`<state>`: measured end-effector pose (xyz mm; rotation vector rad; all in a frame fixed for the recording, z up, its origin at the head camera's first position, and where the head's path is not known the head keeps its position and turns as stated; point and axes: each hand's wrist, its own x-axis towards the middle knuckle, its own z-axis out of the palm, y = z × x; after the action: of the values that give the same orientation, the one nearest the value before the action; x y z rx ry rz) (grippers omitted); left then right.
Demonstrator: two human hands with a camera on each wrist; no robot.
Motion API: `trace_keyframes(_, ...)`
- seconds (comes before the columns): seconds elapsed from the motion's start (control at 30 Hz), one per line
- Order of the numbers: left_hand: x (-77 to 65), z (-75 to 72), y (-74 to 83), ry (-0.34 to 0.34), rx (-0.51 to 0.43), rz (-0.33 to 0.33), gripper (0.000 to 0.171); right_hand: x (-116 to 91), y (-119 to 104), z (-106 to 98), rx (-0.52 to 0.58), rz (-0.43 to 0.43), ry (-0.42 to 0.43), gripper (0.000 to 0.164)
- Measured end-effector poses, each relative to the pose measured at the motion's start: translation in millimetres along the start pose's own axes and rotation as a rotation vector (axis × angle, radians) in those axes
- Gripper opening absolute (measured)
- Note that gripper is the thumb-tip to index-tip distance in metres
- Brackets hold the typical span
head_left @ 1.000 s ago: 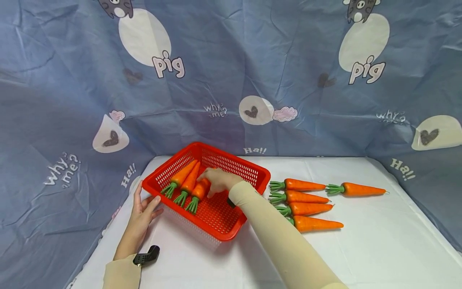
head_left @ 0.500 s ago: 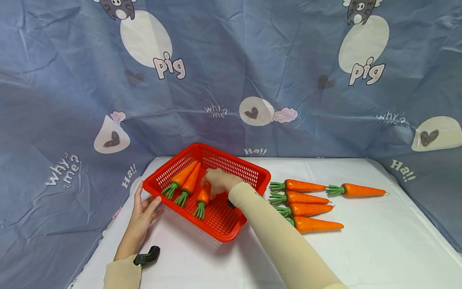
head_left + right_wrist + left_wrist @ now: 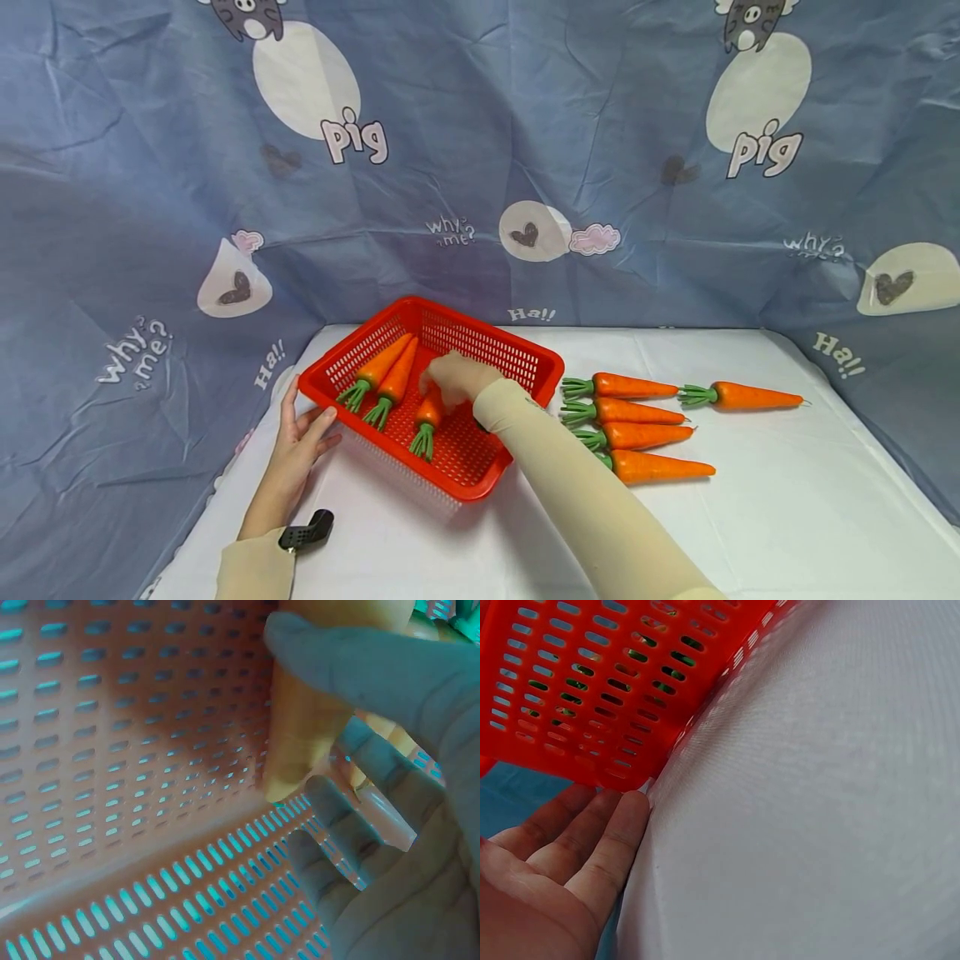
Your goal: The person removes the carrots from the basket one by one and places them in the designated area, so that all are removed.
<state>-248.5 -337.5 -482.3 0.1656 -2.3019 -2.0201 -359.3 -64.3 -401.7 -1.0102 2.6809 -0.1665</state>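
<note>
Inside the red plastic basket (image 3: 525, 457), my right hand (image 3: 459, 379) grips an orange carrot (image 3: 430, 411), green stem toward the near side. The right wrist view shows its thumb (image 3: 337, 656) lying across the carrot (image 3: 304, 727), whose tip is near the slotted wall. Two other carrots (image 3: 384, 360) (image 3: 398, 377) lie side by side at the basket's left. My left hand (image 3: 295, 442) touches the basket's left corner, thumb on the near side; in the left wrist view its fairly straight fingers (image 3: 604, 851) rest against the outside of the basket (image 3: 622, 697).
Right of the basket, several carrots (image 3: 633, 410) lie stacked in a column on the white table cloth (image 3: 810, 492), tips to the right. Another carrot (image 3: 756, 396) lies farther right. A blue printed curtain (image 3: 637, 167) hangs behind and at both sides.
My right hand has shifted its carrot slightly right and nearer, away from the two others, so a gap now separates them. My left hand stays at the basket corner.
</note>
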Motion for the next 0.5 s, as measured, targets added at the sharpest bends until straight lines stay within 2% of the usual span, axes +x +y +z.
trace_keyframes(0.17,0.0,-0.6,0.2,-0.008,-0.011,-0.002,0.092,-1.2,-0.2,-0.1,-0.038,0.009,-0.002,0.043)
trace_keyframes(0.5,-0.9,-1.9,1.0,-0.009,-0.011,-0.013,0.091,-0.7,1.9,-2.3,-0.088,-0.047,-0.004,0.046)
